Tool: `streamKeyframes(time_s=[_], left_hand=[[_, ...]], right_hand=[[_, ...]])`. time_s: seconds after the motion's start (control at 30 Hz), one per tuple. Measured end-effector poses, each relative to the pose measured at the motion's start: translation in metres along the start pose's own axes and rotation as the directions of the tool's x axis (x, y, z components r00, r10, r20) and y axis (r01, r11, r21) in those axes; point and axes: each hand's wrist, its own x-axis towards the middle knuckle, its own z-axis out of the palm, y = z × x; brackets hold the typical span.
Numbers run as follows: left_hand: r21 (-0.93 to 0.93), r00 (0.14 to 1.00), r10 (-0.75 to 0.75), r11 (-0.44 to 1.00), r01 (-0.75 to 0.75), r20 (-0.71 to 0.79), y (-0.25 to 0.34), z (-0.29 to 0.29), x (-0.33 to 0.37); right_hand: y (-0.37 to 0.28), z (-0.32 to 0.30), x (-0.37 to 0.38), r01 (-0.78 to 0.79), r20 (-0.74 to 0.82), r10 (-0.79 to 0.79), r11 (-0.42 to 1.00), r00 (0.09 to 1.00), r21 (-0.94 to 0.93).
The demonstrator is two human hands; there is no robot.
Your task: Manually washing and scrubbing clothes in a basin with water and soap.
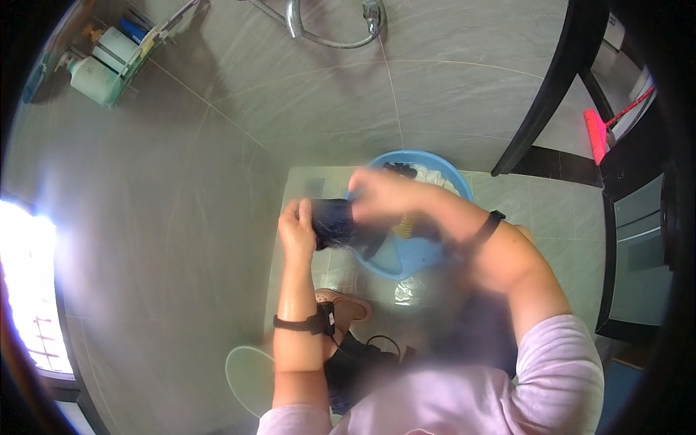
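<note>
Between my two hands a wet-looking dark navy cloth point(332, 222) is held up, just left of a round blue basin point(415, 265). The fingers of my left hand point(296, 226) are closed on the cloth's left edge. My right hand point(378, 197), smeared by motion, is closed at the cloth's right side and hides part of the basin. White cloth point(433, 178) and black cloth point(400, 170) lie at the basin's far side. A yellowish ridged patch point(404, 225) shows inside it below my right wrist; I cannot tell what it is.
A corner shelf point(145, 52) with pump bottles point(96, 80) hangs at the upper left. A metal faucet point(293, 18) and hose point(341, 45) are on the far wall. Right of a dark door frame point(547, 90) stands a pink broom point(596, 138). A pale round tub point(249, 380) sits by my left arm.
</note>
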Motion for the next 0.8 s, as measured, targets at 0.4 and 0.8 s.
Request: streamKeyframes(time_s=[0.4, 0.8], left_hand=[[-0.453, 0.793, 0.093, 0.858, 0.243, 0.602, 0.016, 0.028, -0.016], [-0.835, 0.824, 0.31, -0.14, 0.533, 0.474, -0.072, 0.148, 0.028]], right_hand=[[0.012, 0.008, 0.016, 0.028, 0.005, -0.076, 0.422, 0.997, 0.906], [0.06, 0.09, 0.072, -0.167, -0.601, -0.177, 0.865, 0.779, -0.473]])
